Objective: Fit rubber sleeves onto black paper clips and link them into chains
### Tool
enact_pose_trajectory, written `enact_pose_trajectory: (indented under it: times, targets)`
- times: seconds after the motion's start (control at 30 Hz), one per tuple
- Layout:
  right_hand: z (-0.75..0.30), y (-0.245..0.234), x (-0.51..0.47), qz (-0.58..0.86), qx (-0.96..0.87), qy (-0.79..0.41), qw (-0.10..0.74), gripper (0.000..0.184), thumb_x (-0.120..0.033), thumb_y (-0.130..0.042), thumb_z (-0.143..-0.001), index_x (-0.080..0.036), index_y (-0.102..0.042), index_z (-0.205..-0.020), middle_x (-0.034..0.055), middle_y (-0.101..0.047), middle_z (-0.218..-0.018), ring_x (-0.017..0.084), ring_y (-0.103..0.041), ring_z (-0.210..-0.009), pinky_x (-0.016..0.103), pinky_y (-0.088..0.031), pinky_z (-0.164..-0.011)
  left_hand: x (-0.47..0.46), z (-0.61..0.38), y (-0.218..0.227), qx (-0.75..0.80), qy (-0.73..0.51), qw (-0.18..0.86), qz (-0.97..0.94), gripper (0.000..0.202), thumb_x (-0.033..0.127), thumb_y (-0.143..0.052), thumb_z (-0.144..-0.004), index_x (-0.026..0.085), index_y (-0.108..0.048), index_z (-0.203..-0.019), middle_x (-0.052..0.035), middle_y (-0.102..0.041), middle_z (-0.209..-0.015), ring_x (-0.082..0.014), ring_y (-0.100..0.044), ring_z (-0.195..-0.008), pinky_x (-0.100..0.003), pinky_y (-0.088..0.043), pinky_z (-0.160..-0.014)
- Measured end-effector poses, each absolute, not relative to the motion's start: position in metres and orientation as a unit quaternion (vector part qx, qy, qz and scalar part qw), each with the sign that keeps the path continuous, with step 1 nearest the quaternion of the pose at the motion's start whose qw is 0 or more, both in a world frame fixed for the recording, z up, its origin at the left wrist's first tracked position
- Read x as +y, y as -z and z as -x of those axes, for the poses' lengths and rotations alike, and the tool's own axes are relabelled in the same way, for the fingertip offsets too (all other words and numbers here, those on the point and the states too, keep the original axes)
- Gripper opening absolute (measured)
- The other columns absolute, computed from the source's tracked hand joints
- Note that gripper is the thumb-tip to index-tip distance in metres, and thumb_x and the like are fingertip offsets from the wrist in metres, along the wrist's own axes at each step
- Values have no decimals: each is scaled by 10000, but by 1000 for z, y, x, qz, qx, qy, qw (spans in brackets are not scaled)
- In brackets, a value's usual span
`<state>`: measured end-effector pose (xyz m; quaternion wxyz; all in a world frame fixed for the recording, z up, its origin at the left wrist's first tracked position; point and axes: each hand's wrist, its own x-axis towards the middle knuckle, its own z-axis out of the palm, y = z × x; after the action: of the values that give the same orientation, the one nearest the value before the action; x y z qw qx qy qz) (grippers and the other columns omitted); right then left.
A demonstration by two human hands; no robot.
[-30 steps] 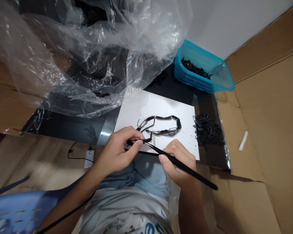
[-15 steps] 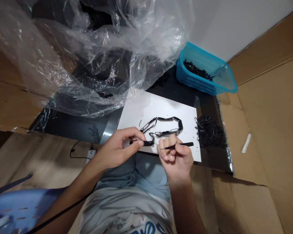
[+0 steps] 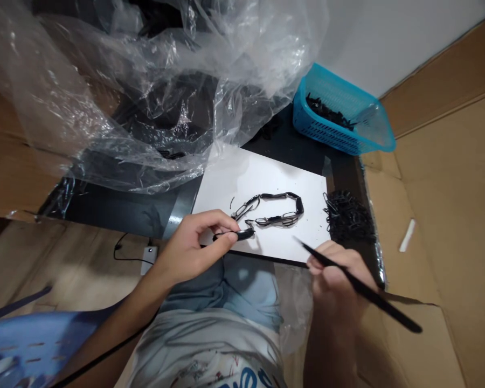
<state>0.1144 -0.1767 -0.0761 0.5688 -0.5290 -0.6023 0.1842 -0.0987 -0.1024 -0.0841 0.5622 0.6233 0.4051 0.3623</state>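
Between the thumb and fingers of my left hand (image 3: 204,240) is one end of a black linked chain (image 3: 277,220), made of glossy segments and thin wire-like loops. The rest of the chain curves over a white board (image 3: 226,175) in front of me. My right hand (image 3: 341,267) is closed around black pointed tweezers (image 3: 364,288), off the board's lower right corner. The tweezers' tip points up and left toward the board, apart from the chain. A heap of small black loops (image 3: 350,215) lies just right of the board.
A blue plastic basket (image 3: 343,137) holding black pieces stands at the back right. Clear plastic sheeting (image 3: 178,97) drapes over the back left of the dark table (image 3: 117,207). Cardboard (image 3: 448,188) lines the right side. A white box with a cable (image 3: 149,258) is at lower left.
My right hand has moved right and down, away from the chain, and the tweezers have swung so their tip points up-left. My left hand stays on the chain's end.
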Motion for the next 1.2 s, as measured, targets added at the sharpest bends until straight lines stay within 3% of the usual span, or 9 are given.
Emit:
enact_pose_trajectory:
  times: [0.17, 0.37, 0.8, 1.0, 1.2]
  targets:
    - [-76, 78, -178, 508, -657, -183, 526, 159, -59, -548, -769, -194, -512, -693, -10, -481, -601, 135, -484, -560, 289, -409, -506, -103, 98, 84, 400, -366, 557, -628, 52, 188, -590, -802, 186, -643, -803, -8, -611, -722, -138, -550, -679, -251, -429, -619]
    - [-70, 80, -173, 500, -673, -161, 520, 168, -28, -511, -762, -195, -525, -762, -7, -478, -633, 140, -483, -585, 296, -406, -519, -102, 99, 82, 400, -358, 557, -633, 62, 185, -584, -797, 175, -642, -779, -5, -608, -702, -135, -540, -658, -251, -424, -617]
    - [-71, 75, -177, 544, -668, -180, 475, 163, -60, -500, -794, -197, -487, -708, -10, -463, -618, 131, -449, -584, 288, -384, -522, -104, 97, 83, 388, -364, 571, -625, 60, 157, -576, -800, 154, -636, -810, -8, -605, -728, -124, -533, -692, -232, -409, -642]
    - [-62, 91, -176, 553, -579, -236, 551, 139, -133, -500, -817, -196, -533, -697, -12, -481, -594, 133, -477, -560, 275, -383, -506, -103, 99, 84, 389, -364, 573, -622, 61, 173, -579, -807, 160, -637, -818, -10, -603, -748, -128, -528, -706, -235, -406, -650]
    - [-50, 101, -163, 433, -363, -483, 669, 194, -217, -511, -792, -191, -515, -600, -40, -391, -495, 104, -410, -490, 208, -350, -449, -100, 104, 79, 368, -330, 636, -592, 71, 205, -592, -808, 160, -643, -789, 16, -569, -693, -100, -485, -648, -213, -367, -603]
